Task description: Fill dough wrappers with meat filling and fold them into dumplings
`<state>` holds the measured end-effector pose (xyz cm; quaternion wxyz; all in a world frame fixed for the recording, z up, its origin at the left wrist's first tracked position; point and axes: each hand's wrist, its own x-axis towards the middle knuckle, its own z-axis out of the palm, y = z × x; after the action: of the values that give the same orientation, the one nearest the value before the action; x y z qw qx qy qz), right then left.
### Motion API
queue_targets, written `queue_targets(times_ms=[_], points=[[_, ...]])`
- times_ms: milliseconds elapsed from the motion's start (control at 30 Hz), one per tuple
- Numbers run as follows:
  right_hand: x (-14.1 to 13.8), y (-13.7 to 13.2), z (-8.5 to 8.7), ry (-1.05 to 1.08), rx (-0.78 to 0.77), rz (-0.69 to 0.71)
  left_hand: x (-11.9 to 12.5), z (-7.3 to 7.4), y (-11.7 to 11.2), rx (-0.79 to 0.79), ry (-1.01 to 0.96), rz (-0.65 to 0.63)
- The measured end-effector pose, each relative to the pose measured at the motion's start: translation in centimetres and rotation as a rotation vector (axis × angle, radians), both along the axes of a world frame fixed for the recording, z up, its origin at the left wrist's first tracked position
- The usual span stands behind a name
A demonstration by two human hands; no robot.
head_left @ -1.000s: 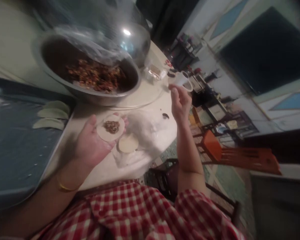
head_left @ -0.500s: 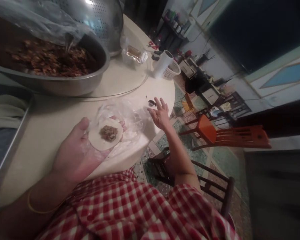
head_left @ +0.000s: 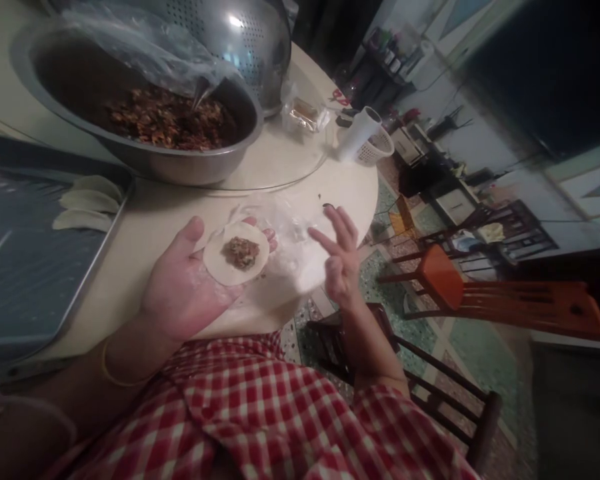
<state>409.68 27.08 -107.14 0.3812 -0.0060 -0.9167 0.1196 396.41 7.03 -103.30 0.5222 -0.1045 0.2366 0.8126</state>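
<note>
On the upturned palm and fingers of my left hand (head_left: 177,293) lies a round dumpling wrapper (head_left: 214,267) with a mound of minced filling (head_left: 242,253) at its centre. The wrapper is flat and unfolded. My right hand (head_left: 344,263) is raised over the table's edge, fingers stretched and apart, with nothing visible in it. Behind its fingertips a small dark-rimmed thing (head_left: 328,205) shows in part; the rest is hidden. A clear plastic bag (head_left: 293,230) spreads on the table between the two hands.
A metal bowl (head_left: 190,167) of filling, with a utensil in it, stands beyond my left hand. At left, a metal tray (head_left: 25,287) bears several folded dumplings (head_left: 87,201). A colander (head_left: 275,60), a white roll (head_left: 361,133) and a basket (head_left: 377,150) stand farther back. Chairs (head_left: 437,273) stand at right.
My right hand has drawn back from the small dark-rimmed thing, toward me, with its fingers still spread. The view has shifted left, showing more of the tray. The filled wrapper stays on my left hand.
</note>
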Motion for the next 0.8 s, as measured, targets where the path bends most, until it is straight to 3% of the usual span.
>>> queue_targets(times_ms=[100,267,433,667,800], points=[[-1.7,-2.2,-0.5,-0.076,0.119,0.057,0.1,-0.3,-0.2,0.029,0.000,-0.002],[-3.4,-2.9,-1.1,-0.150,0.263,0.053,0.1,-0.5,-0.9,0.089,0.026,-0.009],[-2.3,-3.8,-0.8,-0.184,0.274,0.035,-0.1,0.1,-1.3,0.081,0.017,0.014],[-0.8,-5.6,-0.8,-0.260,0.315,0.161,-0.1,0.3,-1.1,0.032,0.016,0.017],[-0.8,-6.7,-1.1,-0.159,0.365,0.154,0.2,0.3,-1.0,0.034,0.002,-0.018]])
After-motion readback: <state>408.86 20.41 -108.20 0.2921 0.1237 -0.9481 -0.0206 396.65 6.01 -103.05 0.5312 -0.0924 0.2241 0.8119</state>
